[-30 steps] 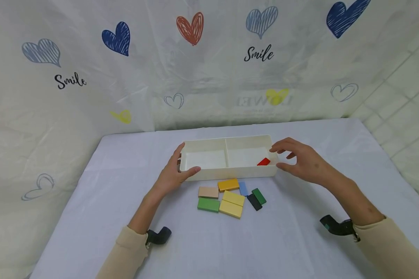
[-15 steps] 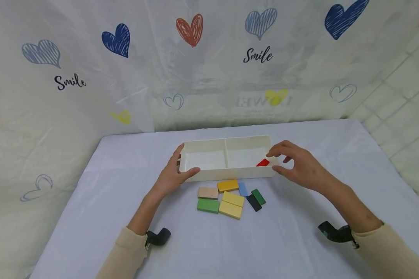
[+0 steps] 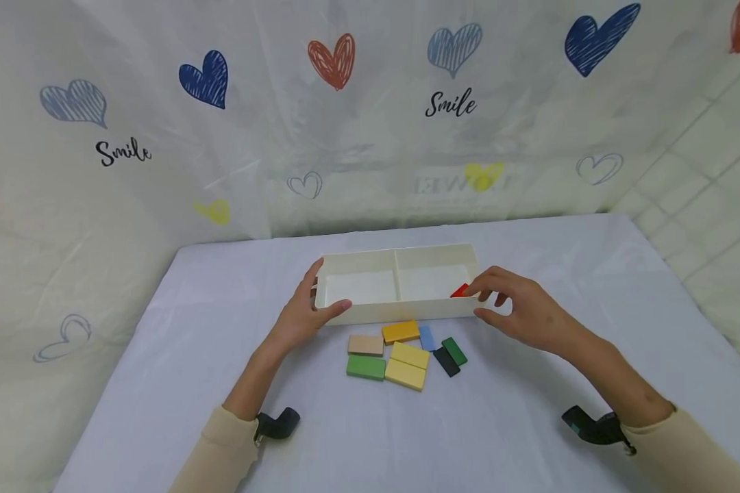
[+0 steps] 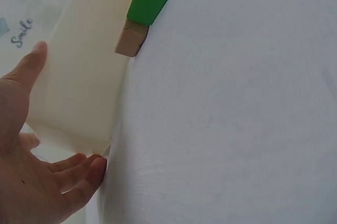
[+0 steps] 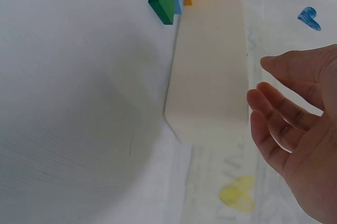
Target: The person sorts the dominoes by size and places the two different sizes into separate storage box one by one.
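A white box [image 3: 382, 313], long and split into two compartments by a divider, stands at the table's back. My left hand [image 3: 305, 311] grips its left end, thumb over the front rim and fingers round the end wall, as the left wrist view also shows. Inside the right compartment, a red block [image 3: 460, 291] lies by the front right corner. Over that corner hovers my right hand [image 3: 518, 305], fingertips right at the red block in the head view. In the right wrist view its thumb and loosely bent fingers are apart, with nothing between them.
Before the box lie an orange block [image 3: 401, 332], a blue block [image 3: 427, 338], a tan block [image 3: 365, 345], a light green block [image 3: 366, 367], two yellow blocks [image 3: 405, 374], a black block [image 3: 447, 363] and a dark green block [image 3: 454, 350]. Behind hangs a heart-printed sheet [image 3: 370, 137].
My right hand has moved left and nearer, from beside the box's right end to over its front right corner, and now partly covers the red block. The left hand keeps its grip.
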The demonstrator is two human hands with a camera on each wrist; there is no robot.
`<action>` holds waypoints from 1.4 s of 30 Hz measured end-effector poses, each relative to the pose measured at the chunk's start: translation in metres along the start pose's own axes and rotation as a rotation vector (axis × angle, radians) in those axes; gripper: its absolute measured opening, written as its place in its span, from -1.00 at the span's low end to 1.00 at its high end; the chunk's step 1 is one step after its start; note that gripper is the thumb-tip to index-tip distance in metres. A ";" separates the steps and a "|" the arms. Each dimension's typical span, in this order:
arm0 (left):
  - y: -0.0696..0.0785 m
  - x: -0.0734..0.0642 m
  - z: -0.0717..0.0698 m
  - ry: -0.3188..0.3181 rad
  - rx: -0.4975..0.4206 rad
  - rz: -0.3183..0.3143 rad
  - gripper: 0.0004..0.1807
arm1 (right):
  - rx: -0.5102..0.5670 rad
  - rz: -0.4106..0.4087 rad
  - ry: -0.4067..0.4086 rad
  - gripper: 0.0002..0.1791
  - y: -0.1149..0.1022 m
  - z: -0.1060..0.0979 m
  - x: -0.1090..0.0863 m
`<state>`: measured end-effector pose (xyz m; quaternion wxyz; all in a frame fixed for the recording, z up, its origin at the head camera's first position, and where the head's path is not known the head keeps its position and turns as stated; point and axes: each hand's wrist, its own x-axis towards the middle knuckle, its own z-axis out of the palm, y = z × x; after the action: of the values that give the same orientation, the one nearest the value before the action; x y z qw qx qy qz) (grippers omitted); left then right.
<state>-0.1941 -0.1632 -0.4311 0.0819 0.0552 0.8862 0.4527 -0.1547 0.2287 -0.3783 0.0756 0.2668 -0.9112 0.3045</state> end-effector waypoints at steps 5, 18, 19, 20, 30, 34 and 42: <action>0.000 -0.001 0.000 0.002 -0.007 0.010 0.15 | 0.004 0.023 -0.011 -0.59 -0.006 0.001 -0.003; -0.002 0.002 0.001 0.000 -0.008 0.021 0.17 | 0.046 -0.017 -0.050 -0.58 -0.009 0.010 -0.008; -0.002 0.002 0.001 0.001 -0.008 0.023 0.17 | 0.052 -0.014 -0.063 -0.58 -0.009 0.011 -0.009; -0.003 0.002 0.001 0.001 -0.010 0.023 0.17 | 0.058 -0.007 -0.078 -0.59 -0.009 0.012 -0.009; -0.005 0.001 0.001 0.005 -0.010 0.023 0.16 | 0.088 0.047 -0.181 -0.64 -0.013 0.020 -0.010; -0.004 0.000 0.001 0.005 -0.011 0.016 0.15 | 0.093 0.052 -0.207 -0.64 -0.014 0.023 -0.010; -0.004 0.000 0.001 0.007 -0.007 0.010 0.15 | 0.081 0.086 -0.283 -0.65 -0.013 0.025 -0.009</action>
<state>-0.1943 -0.1643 -0.4350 0.0769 0.0580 0.8845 0.4564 -0.1394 0.2090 -0.3946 -0.0775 0.2704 -0.9104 0.3032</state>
